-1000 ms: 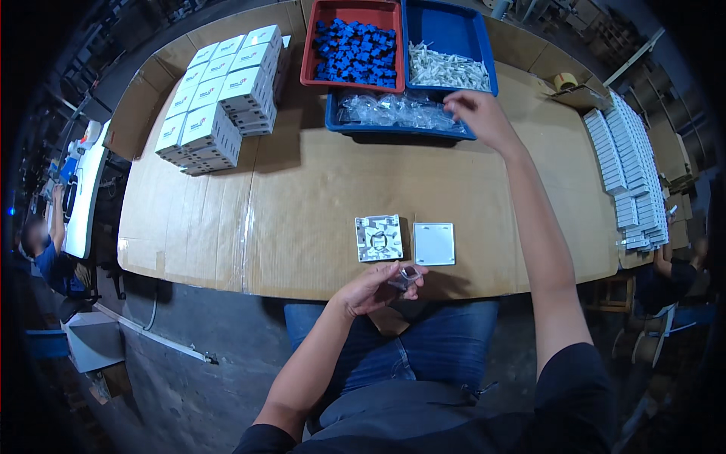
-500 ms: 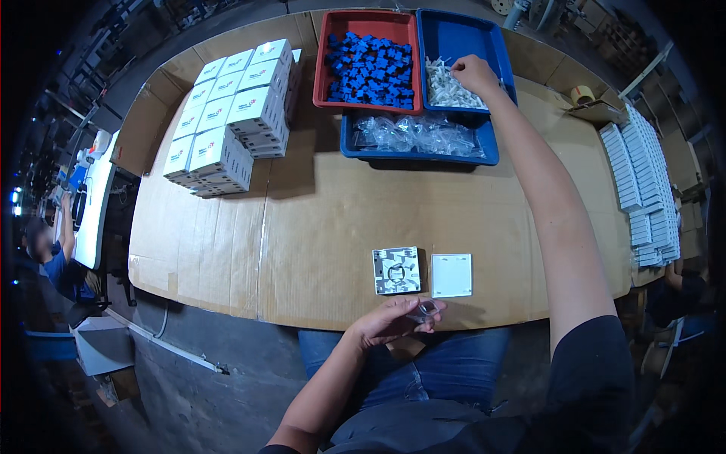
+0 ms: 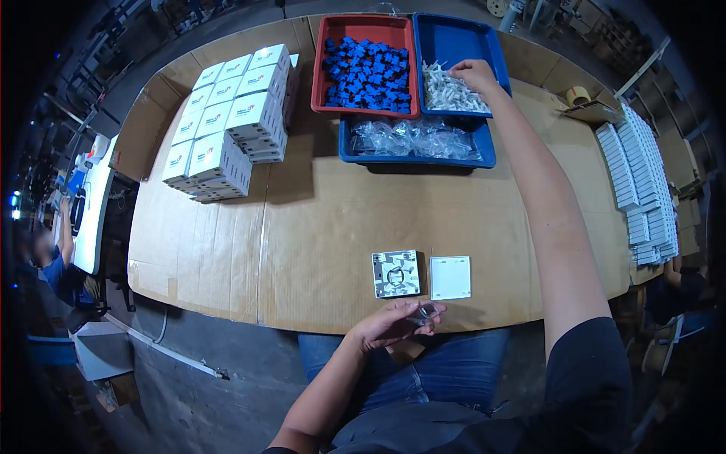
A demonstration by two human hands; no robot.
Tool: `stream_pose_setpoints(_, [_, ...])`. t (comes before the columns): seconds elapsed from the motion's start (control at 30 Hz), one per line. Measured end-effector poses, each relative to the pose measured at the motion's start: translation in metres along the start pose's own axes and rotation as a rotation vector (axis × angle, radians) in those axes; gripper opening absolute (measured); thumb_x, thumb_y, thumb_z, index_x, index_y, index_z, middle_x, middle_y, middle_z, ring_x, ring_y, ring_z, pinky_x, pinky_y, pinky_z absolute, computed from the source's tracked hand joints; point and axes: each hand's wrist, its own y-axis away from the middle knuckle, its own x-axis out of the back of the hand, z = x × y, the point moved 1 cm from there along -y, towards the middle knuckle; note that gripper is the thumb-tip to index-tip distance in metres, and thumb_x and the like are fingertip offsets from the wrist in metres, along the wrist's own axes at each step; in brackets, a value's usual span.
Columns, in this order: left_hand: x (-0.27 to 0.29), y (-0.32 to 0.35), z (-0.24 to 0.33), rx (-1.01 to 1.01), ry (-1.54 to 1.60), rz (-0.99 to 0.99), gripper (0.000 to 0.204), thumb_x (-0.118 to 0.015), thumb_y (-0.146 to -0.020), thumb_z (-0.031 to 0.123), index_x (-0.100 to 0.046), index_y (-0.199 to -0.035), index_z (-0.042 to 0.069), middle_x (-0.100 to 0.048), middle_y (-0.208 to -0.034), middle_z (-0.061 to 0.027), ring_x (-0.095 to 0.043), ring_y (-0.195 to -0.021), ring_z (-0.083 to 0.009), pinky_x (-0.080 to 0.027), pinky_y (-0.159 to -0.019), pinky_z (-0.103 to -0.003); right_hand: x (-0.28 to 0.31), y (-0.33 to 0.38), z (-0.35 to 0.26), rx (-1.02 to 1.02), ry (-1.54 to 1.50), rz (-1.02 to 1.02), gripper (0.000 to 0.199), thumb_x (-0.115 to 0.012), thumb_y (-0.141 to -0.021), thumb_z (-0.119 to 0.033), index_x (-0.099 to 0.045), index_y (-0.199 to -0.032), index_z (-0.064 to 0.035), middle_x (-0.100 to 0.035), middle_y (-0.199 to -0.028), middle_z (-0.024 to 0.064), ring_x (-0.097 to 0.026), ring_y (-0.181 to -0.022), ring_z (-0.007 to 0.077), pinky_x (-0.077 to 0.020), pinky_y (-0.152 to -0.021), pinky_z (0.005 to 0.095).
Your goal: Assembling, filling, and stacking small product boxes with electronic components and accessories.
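At the near table edge, the left hand is curled around a small clear plastic bag, pinched between thumb and fingers just below the cardboard-covered worktable. This bag appears thin, limp and nearly weightless; it is likely slippery, so a pinch at its open mouth or corner gives better control than a grip on its body. Just beyond the hand, a square white backplate with exposed moulded ribs lies flat beside a plain square white cover plate, close but not touching. Both look rigid, light and best taken by opposite edges. Farther out, a blue tray of crumpled clear bags sits ahead of a red tray of small blue plastic blocks and a second blue tray. The right hand reaches into that tray, fingers closed on the pile of small white plastic parts; whether one is gripped cannot be told. These parts seem tiny, stiff and easily dropped. Stacked white cartons stand far left.
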Motion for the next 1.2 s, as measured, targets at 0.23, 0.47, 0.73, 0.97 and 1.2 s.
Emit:
stream_pose_setpoints(0.23, [-0.002,-0.001,-0.004,-0.017,0.01,0.012,0.066,-0.065,-0.101,0.05,-0.059,-0.137,-0.006,-0.065,-0.114,-0.0113,-0.062,-0.106,-0.0204,-0.051,-0.099,-0.034,0.036,0.034,-0.015,-0.134,-0.388,0.07,0.017,-0.086,-0.087,-0.025,-0.081,-0.099,-0.0138,-0.075,-0.093,-0.0037,-0.056,-0.07,0.007,-0.0401,-0.056,0.0265])
stream_pose_setpoints(0.47, [0.005,0.004,-0.014,-0.075,0.022,0.029,0.063,-0.051,-0.109,0.048,-0.056,-0.138,-0.008,-0.069,-0.115,-0.0136,-0.068,-0.101,-0.0202,-0.056,-0.096,-0.034,0.06,0.141,-0.048,-0.079,-0.677,-0.181,0.017,-0.079,-0.095,-0.022,-0.077,-0.106,-0.009,-0.075,-0.098,-0.0052,-0.055,-0.074,0.0019,-0.0399,-0.058,0.0204])
stream_pose_setpoints(0.73, [0.004,0.0,-0.008,-0.168,-0.078,0.003,0.061,-0.056,-0.106,0.051,-0.059,-0.135,-0.003,-0.068,-0.116,-0.0094,-0.068,-0.095,-0.0187,-0.055,-0.096,-0.036,0.042,0.365,-0.071,0.093,-0.518,-0.413,0.014,-0.077,-0.094,-0.012,-0.076,-0.105,-0.0023,-0.075,-0.107,0.0034,-0.063,-0.086,0.0062,-0.0492,-0.075,0.0228])
stream_pose_setpoints(0.97, [-0.002,0.002,-0.012,-0.177,-0.078,0.09,0.057,-0.058,-0.105,0.05,-0.061,-0.134,0.001,-0.07,-0.118,-0.0105,-0.069,-0.098,-0.02,-0.055,-0.096,-0.039,-0.003,0.461,-0.07,-0.018,-0.53,-0.522,0.011,-0.076,-0.093,-0.008,-0.076,-0.1,-0.0005,-0.075,-0.113,0.0084,-0.068,-0.096,0.0121,-0.0505,-0.079,0.0257])
stream_pose_setpoints(1.2, [0.001,0.009,-0.021,-0.214,-0.102,0.084,0.047,-0.059,-0.106,0.045,-0.064,-0.129,0.004,-0.071,-0.115,-0.0078,-0.069,-0.1,-0.02,-0.054,-0.096,-0.037,-0.011,0.476,-0.073,0.028,-0.314,-0.599,0.011,-0.076,-0.089,-0.006,-0.077,-0.097,0.0004,-0.073,-0.12,0.012,-0.067,-0.105,0.0175,-0.0528,-0.092,0.0332])
